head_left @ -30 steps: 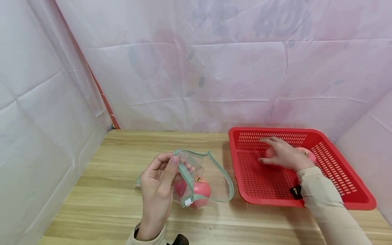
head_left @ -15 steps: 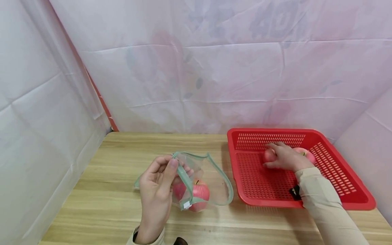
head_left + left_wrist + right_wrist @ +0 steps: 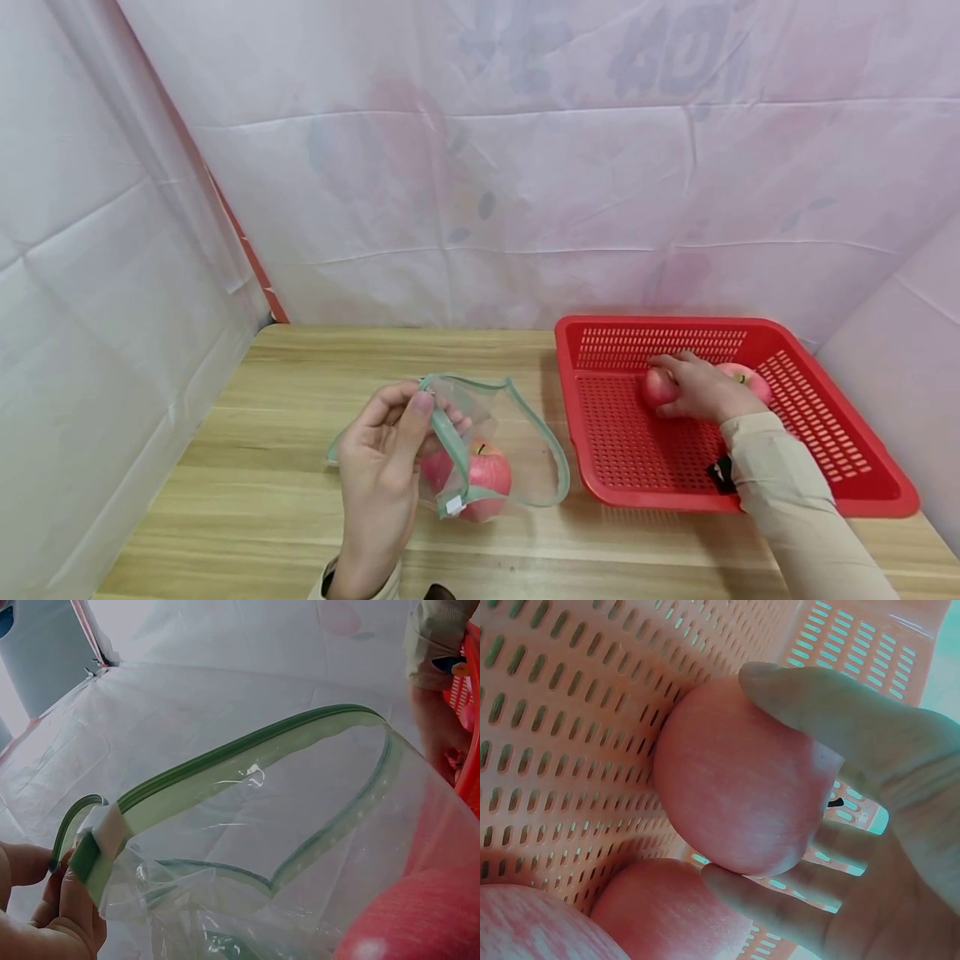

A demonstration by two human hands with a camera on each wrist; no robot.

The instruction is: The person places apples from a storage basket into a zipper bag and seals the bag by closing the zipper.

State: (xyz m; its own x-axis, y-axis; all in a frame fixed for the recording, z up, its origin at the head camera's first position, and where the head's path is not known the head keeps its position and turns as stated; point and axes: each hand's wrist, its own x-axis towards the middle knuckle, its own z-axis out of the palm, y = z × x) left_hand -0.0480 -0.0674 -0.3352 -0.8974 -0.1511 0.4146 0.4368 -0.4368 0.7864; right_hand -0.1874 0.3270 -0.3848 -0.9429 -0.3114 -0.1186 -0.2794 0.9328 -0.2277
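Note:
My left hand (image 3: 384,475) pinches the green-edged rim of a clear zip bag (image 3: 534,454) between thumb and fingers. The bag's mouth gapes toward the right, and a white slider (image 3: 454,505) sits on the zip. A red apple (image 3: 489,477) lies inside, with more red beside it, partly hidden behind the rim. Over in the red basket (image 3: 613,493), my right hand (image 3: 705,390) grips an apple (image 3: 660,388). In the right wrist view the thumb lies over this apple (image 3: 739,780) and the fingers reach under it, its stem facing the palm.
Another apple (image 3: 744,380) sits in the basket at the right; the right wrist view shows two other apples near the held one, including a lower apple (image 3: 671,911). A wooden table (image 3: 300,400) carries everything. Printed cloth walls (image 3: 487,167) stand behind and at both sides.
My right hand has lowered slightly and closed its fingers round the apple in the basket. The left hand keeps its hold on the bag's rim, almost unmoved.

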